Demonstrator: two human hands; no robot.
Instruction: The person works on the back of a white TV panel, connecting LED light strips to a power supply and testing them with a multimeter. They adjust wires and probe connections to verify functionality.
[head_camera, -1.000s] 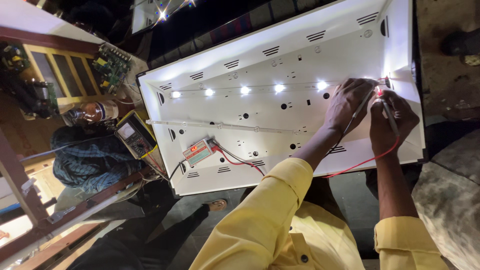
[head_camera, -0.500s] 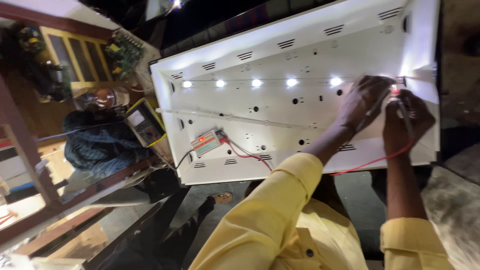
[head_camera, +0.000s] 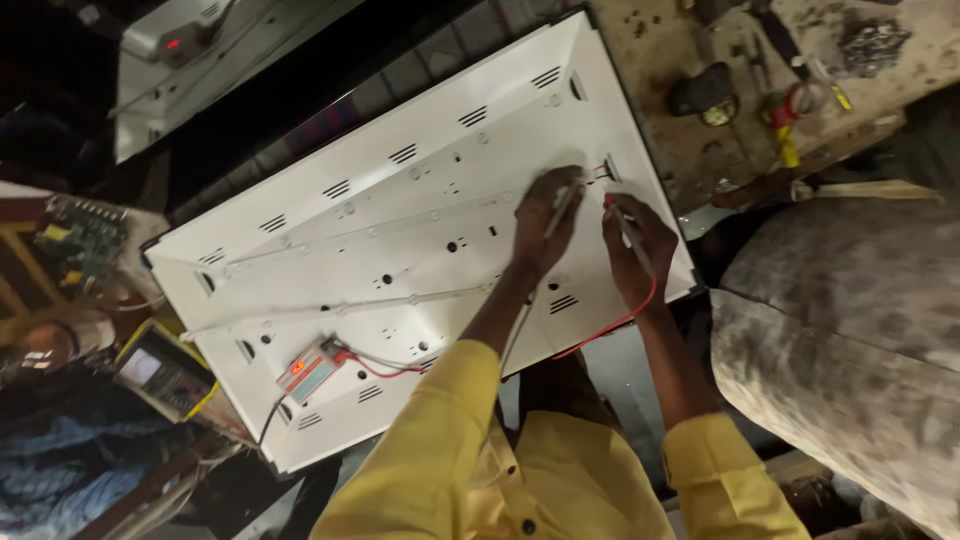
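Pressing two thin probes against the upper right end of the white panel (head_camera: 440, 250), your left hand (head_camera: 545, 222) has its fingers clamped on the pale probe (head_camera: 563, 205), and your right hand (head_camera: 638, 245), just beside it, has its fingers clamped on the red-tipped probe (head_camera: 620, 215). A red wire (head_camera: 610, 325) runs from the right hand across the panel's lower edge, and a small tester (head_camera: 312, 368) lies on the panel's lower left. A yellow meter (head_camera: 160, 372) sits past that corner, and tools litter the table (head_camera: 700, 150) at upper right.
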